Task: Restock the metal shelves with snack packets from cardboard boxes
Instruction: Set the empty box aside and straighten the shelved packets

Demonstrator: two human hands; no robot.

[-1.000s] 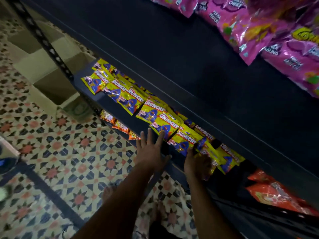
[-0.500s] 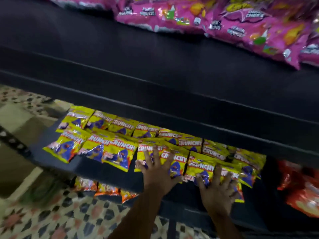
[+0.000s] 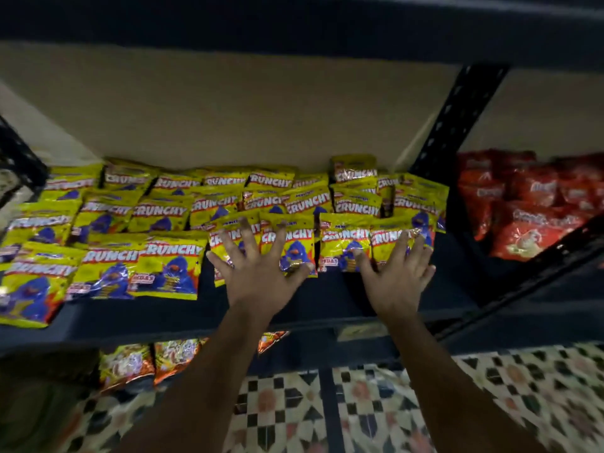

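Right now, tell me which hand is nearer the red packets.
Right. The right hand rests on the yellow Crunchy packets nearest the upright post, beyond which the red packets lie; the left hand lies further left.

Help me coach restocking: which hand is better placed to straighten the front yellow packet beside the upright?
Right. The right hand lies spread on that packet by the upright; the left hand rests on packets nearer the middle.

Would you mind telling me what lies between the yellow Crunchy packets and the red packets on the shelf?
In the head view, a black perforated metal upright stands between the yellow Crunchy snack packets and the red snack packets.
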